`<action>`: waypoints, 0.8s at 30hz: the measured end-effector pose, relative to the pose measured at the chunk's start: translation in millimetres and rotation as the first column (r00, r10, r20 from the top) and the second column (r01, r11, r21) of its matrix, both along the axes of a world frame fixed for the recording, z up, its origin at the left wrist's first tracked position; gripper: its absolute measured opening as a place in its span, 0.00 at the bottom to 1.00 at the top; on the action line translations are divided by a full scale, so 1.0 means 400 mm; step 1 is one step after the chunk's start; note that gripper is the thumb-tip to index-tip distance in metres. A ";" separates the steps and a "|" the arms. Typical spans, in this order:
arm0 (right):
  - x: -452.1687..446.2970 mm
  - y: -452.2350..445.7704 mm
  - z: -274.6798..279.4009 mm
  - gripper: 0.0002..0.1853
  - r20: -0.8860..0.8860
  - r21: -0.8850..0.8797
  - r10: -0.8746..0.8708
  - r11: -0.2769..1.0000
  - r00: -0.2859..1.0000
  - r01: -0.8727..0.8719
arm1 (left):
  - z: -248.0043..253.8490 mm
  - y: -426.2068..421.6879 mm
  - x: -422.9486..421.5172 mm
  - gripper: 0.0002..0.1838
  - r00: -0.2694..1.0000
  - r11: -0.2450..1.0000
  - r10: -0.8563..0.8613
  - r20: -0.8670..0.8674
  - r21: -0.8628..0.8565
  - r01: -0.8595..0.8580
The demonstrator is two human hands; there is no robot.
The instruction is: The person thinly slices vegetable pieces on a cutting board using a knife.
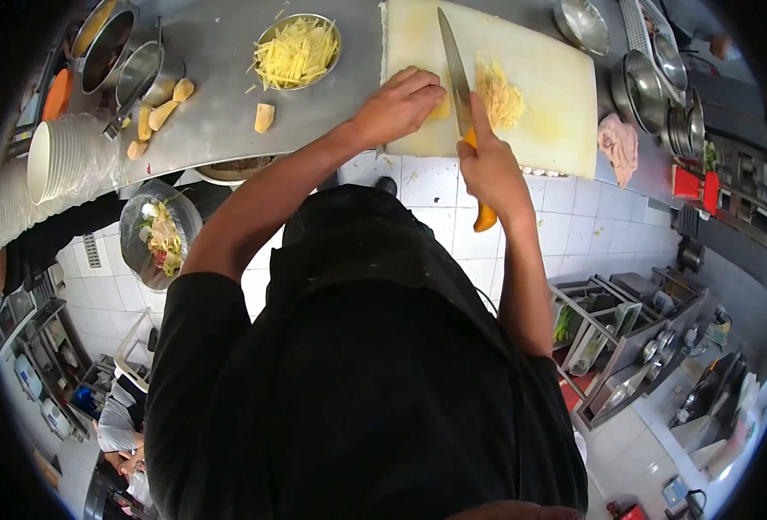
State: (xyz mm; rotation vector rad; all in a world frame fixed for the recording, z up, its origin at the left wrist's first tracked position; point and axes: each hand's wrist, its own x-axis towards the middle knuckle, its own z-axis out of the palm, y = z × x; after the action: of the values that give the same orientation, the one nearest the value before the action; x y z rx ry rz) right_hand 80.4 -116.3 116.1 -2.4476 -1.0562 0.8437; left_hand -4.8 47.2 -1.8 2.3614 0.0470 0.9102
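Note:
My right hand (494, 169) grips the orange handle of a long kitchen knife (454, 62), index finger stretched along the blade. The blade stands over the white cutting board (565, 104), pointing away from me. With curled fingers, my left hand (402, 106) presses a yellow piece, which looks like peeled ginger (440, 107), against the board just left of the blade. To the right of the knife lies a heap of thin pale-yellow shreds (499, 94). A metal bowl of yellow strips (297, 54) sits left of the board, with a loose cut chunk (264, 118) in front of it.
Several peeled pieces (163, 114) lie on the steel counter (214, 87) near metal pots (151, 74) and stacked white bowls (47, 165). A pink cloth (619, 149) and metal bowls (639, 91) are at the right. Below the counter stands a lined waste bin (160, 234). Another person (123, 425) is at lower left.

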 end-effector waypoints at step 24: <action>-0.055 -0.012 0.004 0.39 -0.018 -0.011 -0.032 0.999 0.999 0.032 | 0.008 0.022 -0.025 0.21 0.952 0.986 -0.108 -0.287 0.089 0.139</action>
State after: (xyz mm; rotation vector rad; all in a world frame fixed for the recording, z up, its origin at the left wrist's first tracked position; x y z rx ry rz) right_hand 58.5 -121.0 117.6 -2.4542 -1.0065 0.8615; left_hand -14.7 56.2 1.2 2.5468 -0.0376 0.5237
